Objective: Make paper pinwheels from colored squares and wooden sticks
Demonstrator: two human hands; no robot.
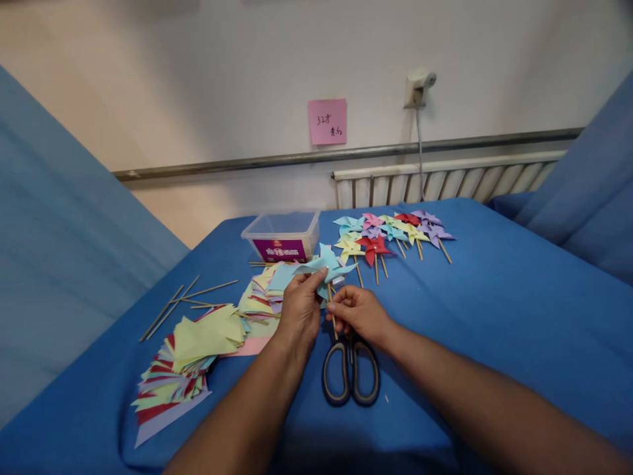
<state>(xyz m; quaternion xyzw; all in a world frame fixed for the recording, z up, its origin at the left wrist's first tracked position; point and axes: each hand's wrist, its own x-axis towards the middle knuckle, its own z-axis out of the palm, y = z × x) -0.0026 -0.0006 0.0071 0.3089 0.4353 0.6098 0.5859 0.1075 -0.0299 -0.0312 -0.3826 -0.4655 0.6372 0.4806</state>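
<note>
A light blue paper pinwheel (332, 264) is held up over the middle of the table. My left hand (302, 305) is closed on it, the thumb pressed near its centre. Below the blades, my right hand (360, 309) pinches the pinwheel's thin wooden stick (331, 310). Scissors (351, 376) with dark handles lie just under my hands, their blades hidden behind the fingers. Close to my left hand are stacks of coloured paper (262, 293).
A clear plastic box (284, 227) with a purple label stands at the back. Finished pinwheels (374, 249) lie at the back right. Fanned cut paper (171, 376) and loose sticks (171, 305) lie on the left. Blue cloth (475, 343) covers the table.
</note>
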